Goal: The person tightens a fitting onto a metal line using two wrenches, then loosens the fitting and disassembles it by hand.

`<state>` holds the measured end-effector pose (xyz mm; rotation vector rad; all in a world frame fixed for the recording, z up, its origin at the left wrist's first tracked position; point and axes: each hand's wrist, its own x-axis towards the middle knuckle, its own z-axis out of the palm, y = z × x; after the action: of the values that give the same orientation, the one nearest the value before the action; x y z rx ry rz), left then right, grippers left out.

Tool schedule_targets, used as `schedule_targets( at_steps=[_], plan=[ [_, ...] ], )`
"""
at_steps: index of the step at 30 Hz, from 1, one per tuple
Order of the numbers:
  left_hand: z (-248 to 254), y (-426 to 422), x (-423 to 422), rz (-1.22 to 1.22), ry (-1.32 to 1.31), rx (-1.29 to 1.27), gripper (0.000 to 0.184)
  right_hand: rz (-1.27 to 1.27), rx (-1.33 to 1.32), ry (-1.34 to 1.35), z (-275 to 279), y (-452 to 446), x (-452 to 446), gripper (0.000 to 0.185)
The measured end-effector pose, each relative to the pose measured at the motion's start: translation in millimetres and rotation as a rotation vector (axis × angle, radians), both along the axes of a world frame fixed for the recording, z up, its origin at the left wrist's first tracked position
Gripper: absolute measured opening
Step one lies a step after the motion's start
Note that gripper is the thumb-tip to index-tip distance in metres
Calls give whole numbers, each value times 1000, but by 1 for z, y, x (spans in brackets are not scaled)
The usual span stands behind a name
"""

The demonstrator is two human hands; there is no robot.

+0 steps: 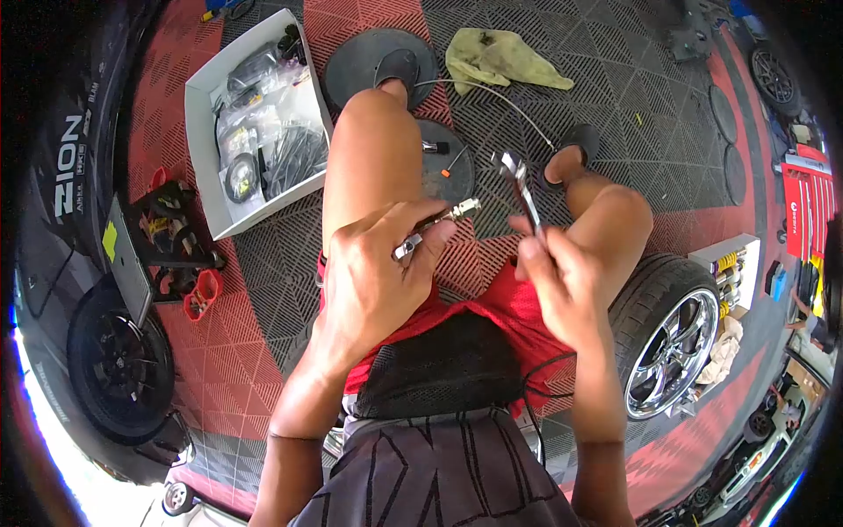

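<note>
My left hand (364,268) is closed around a small silver metal fitting (464,209), whose ridged end sticks out past the fingertips. A shiny metal end (407,247) also shows between the thumb and fingers; whether it belongs to the same piece I cannot tell. My right hand (566,281) grips a chrome wrench (525,189) by its lower part, jaw end pointing up and away from me. The wrench and the fitting are apart. A thin braided hose (496,103) curves across the floor between my feet.
A white box (200,167) of bagged parts stands at left, near a parts tray (167,228) and red cup (204,294). Round black discs (342,66) and a yellowish cloth (492,57) lie ahead. A chrome wheel (672,342) is at right; a dark car (66,176) borders the left.
</note>
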<state>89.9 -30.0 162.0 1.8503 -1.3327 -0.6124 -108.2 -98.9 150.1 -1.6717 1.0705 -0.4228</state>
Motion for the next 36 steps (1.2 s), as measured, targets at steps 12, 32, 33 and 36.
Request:
schedule_targets(
  at_steps=[12, 32, 33, 36],
  plan=[
    [-5, 4, -3, -25, 7, -32, 17, -18, 134, 43, -20, 35, -10, 31],
    [5, 6, -1, 20, 67, 58, 20, -173, 312, -275, -29, 28, -28, 32],
    [6, 7, 0, 16, 97, 94, 21, -162, 288, -244, -32, 26, -29, 34],
    [6, 5, 0, 1, 111, 99, 22, -211, 413, -299, -23, 20, -10, 38]
  ],
)
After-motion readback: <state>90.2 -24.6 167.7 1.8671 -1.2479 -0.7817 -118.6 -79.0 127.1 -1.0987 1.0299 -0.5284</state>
